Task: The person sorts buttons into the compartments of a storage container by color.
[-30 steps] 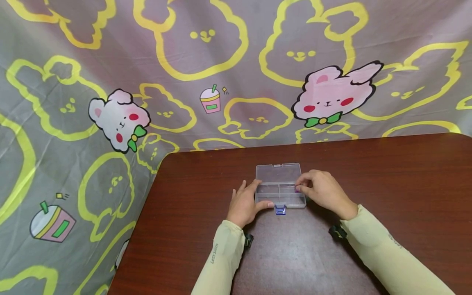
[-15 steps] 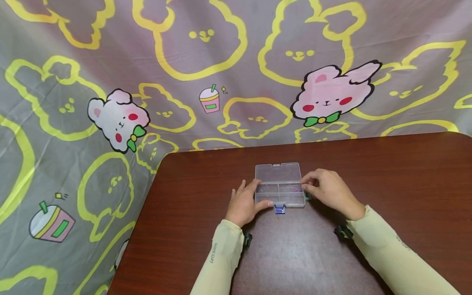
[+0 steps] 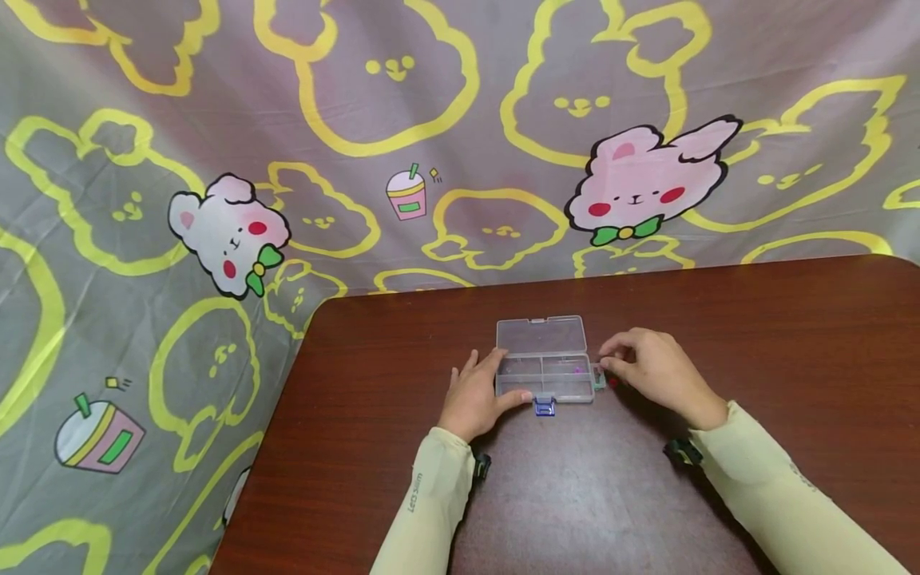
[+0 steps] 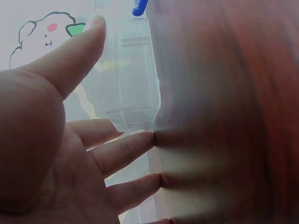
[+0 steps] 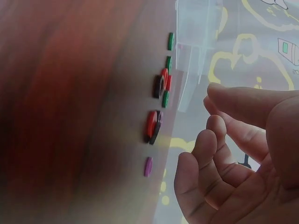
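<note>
A clear plastic compartment box (image 3: 568, 398) lies on the table, its lid (image 3: 541, 335) tipped back and a blue latch (image 3: 545, 407) at the front. A small purple disc (image 3: 578, 370) is in its back right compartment. My left hand (image 3: 474, 399) steadies the box's left end, thumb along the front edge and index finger at the back corner; its fingers look straight and spread in the left wrist view. My right hand (image 3: 657, 375) hovers just right of the box with thumb and forefinger close together and nothing visible between them. Below it lie several small discs, including red (image 5: 152, 123), green (image 5: 171, 41) and purple (image 5: 148, 166).
The dark brown wooden table (image 3: 374, 447) reaches back to a patterned cloth (image 3: 496, 168) hanging behind it and along the left. A black wrist strap (image 3: 683, 452) sits at the right sleeve, with another strap (image 3: 482, 467) at the left one.
My right hand has moved from over the box's right compartments out to the right side, leaving the purple disc showing inside. The left hand keeps its place on the box.
</note>
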Demonstrator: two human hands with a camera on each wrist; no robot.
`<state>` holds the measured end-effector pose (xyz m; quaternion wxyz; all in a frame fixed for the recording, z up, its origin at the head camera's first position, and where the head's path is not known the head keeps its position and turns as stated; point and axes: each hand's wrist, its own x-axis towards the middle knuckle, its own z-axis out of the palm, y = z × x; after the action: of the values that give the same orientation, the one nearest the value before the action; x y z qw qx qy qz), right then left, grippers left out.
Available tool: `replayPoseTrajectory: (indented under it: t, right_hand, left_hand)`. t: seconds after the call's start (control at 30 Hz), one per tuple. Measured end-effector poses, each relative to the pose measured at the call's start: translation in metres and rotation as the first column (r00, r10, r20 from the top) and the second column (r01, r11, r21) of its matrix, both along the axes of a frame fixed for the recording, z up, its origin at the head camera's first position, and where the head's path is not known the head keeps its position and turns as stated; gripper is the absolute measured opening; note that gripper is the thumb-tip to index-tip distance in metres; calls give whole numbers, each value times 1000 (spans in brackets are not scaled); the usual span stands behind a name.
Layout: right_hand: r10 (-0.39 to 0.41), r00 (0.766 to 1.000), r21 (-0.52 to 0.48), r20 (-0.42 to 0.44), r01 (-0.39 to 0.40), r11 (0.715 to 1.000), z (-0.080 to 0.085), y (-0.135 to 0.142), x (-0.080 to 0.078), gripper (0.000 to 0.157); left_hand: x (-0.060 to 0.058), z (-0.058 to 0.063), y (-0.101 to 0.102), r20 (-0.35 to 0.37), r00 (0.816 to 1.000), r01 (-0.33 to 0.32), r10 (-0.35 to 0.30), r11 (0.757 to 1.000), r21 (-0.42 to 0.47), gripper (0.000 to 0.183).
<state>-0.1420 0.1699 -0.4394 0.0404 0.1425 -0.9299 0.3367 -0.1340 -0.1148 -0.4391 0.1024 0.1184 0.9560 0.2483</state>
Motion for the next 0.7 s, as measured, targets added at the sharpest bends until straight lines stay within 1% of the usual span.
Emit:
replayPoseTrajectory:
  t: [0.57, 0.7]
  right_hand:
    - [2, 998, 11, 59, -3, 1000, 5, 19, 1, 5]
    - [3, 998, 19, 61, -4, 1000, 6, 22, 1, 4]
  left_hand:
    - [1, 2, 0, 11, 1000, -6, 6, 1000, -3, 84]
    - [1, 2, 1, 13, 1000, -7, 7, 1000, -5, 83]
